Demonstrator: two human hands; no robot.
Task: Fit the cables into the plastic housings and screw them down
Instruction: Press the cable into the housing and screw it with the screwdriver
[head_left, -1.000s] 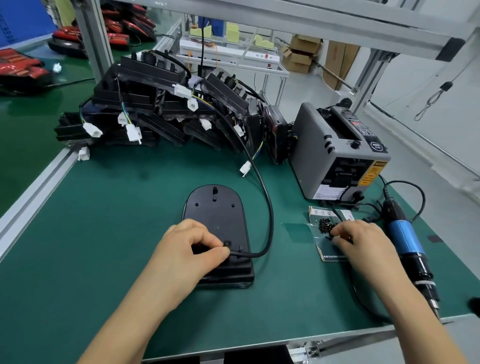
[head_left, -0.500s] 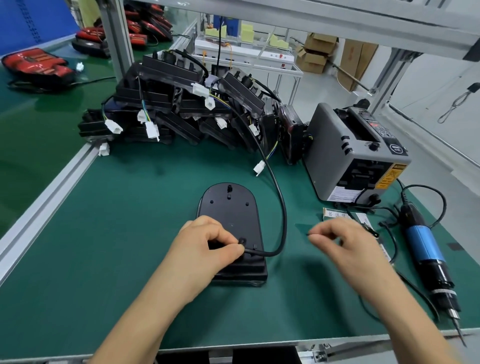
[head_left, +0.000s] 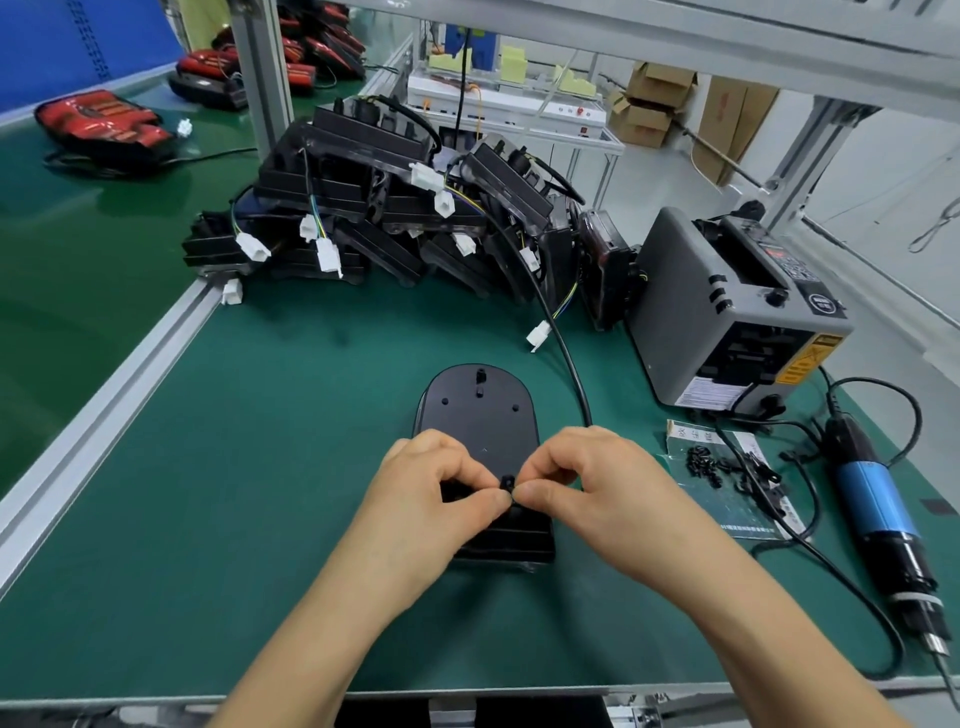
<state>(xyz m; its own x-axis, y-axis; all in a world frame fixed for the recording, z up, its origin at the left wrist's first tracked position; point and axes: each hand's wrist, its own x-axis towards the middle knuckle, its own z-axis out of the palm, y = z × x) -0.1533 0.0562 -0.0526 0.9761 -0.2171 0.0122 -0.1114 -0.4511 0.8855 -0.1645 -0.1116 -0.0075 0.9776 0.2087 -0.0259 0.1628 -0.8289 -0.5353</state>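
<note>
A black plastic housing (head_left: 478, 415) lies flat on the green mat in front of me. A black cable (head_left: 563, 358) runs from the pile at the back down to its near end. My left hand (head_left: 431, 499) rests on the housing with curled fingers, holding the cable end down there. My right hand (head_left: 597, 493) meets it from the right, thumb and forefinger pinching a small black part (head_left: 506, 483), too small to identify, over the cable entry. Small black screws (head_left: 701, 462) lie on a card to the right. The electric screwdriver (head_left: 878, 519) lies at the far right.
A pile of black housings with white connectors (head_left: 374, 218) fills the back of the mat. A grey tape dispenser (head_left: 727, 312) stands at back right. The screwdriver's cord (head_left: 841, 587) loops across the mat near my right forearm. An aluminium rail (head_left: 104, 374) borders the left.
My right hand left the screw card and came left to the housing, where its fingertips now meet my left hand at the cable entry. The left hand stayed on the housing.
</note>
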